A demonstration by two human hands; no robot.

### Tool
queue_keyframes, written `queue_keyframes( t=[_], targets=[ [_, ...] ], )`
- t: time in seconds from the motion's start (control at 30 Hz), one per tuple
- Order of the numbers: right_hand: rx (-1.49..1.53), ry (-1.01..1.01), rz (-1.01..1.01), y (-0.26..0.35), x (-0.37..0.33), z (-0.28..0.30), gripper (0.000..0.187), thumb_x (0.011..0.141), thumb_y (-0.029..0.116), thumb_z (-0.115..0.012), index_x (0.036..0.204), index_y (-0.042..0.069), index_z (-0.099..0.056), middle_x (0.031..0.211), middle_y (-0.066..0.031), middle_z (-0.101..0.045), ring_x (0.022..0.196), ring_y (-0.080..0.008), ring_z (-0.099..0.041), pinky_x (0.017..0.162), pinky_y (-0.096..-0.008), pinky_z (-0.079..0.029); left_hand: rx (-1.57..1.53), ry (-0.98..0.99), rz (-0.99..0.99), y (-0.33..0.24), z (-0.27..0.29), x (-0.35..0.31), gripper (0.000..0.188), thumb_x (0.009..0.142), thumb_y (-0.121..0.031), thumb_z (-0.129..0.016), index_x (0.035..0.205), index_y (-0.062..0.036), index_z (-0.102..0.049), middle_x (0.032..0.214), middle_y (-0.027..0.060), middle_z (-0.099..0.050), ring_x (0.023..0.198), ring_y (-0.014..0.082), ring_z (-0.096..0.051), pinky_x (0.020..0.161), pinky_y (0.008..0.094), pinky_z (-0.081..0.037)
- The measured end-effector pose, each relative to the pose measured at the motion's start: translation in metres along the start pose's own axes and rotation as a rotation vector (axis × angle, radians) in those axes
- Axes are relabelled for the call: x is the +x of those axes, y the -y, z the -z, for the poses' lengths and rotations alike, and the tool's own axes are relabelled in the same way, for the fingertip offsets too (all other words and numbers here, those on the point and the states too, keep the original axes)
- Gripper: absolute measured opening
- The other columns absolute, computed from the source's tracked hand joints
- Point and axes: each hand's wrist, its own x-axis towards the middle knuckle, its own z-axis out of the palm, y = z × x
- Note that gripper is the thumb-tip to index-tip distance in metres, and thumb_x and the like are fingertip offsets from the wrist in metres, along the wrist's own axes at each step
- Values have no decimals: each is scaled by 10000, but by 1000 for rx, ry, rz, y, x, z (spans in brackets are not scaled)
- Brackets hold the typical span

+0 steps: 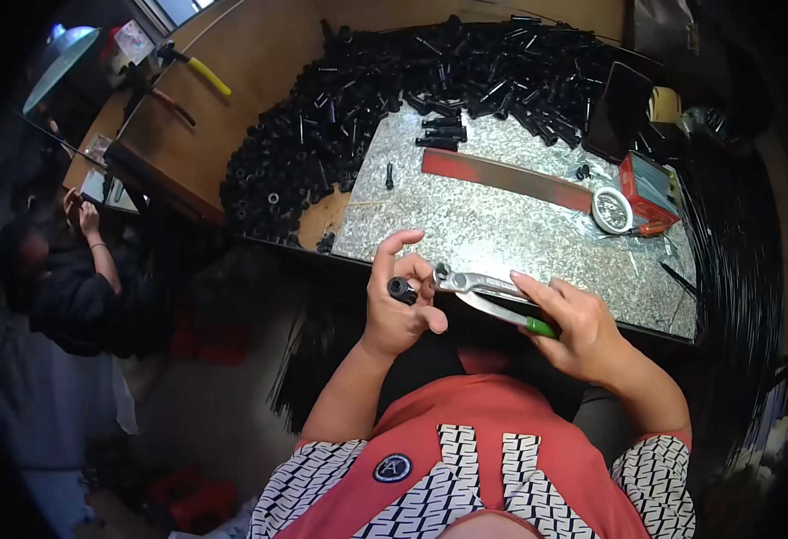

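Observation:
My left hand [394,310] is curled around a short black tubular part [401,289], whose round end faces up. Its index finger is raised and its thumb points right. From the other side, my right hand [583,325] grips a pair of silver pliers [488,286] with green on the handle. The pliers' jaws reach the fingers of my left hand; whether they pinch a small piece there I cannot tell. Both hands are just in front of the worktable's near edge.
On the speckled tabletop [475,229] lie a red-and-grey bar [506,180], a small white bowl [611,210], a red box [650,189] and a small black part [389,176]. Black tubular parts [448,67] are heaped behind. Thin black rods [726,269] hang at right. Another person [70,278] works at left.

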Motion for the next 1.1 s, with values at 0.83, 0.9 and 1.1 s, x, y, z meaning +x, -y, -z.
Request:
queue_keyframes(
  t=[0.83, 0.9, 1.1],
  targets=[
    [-613, -174, 237, -1, -7, -5, 629, 704, 43, -645, 1315, 123, -524, 772, -83, -452, 649, -232, -471, 564, -349, -365, 280, 61, -63, 9, -13, -9, 926, 542, -405, -859, 1237, -21, -382, 688, -26, -536, 617, 23, -477, 549, 161, -340],
    [-611, -141, 223, 2, -7, -2, 630, 702, 41, -650, 1315, 121, -524, 750, -78, -437, 631, -228, -468, 555, -349, -367, 309, 68, -72, 12, -11, -8, 928, 542, -402, -861, 1238, -22, -378, 689, -25, -537, 615, 22, -476, 549, 157, -340],
    [-405, 4, 101, 6, -7, 5, 665, 692, 37, -680, 1329, 115, -506, 706, -78, -413, 601, -230, -472, 544, -364, -381, 333, 52, -85, 18, -13, -8, 927, 548, -399, -862, 1237, -25, -369, 698, -20, -534, 613, 18, -472, 543, 144, -336]
  ],
)
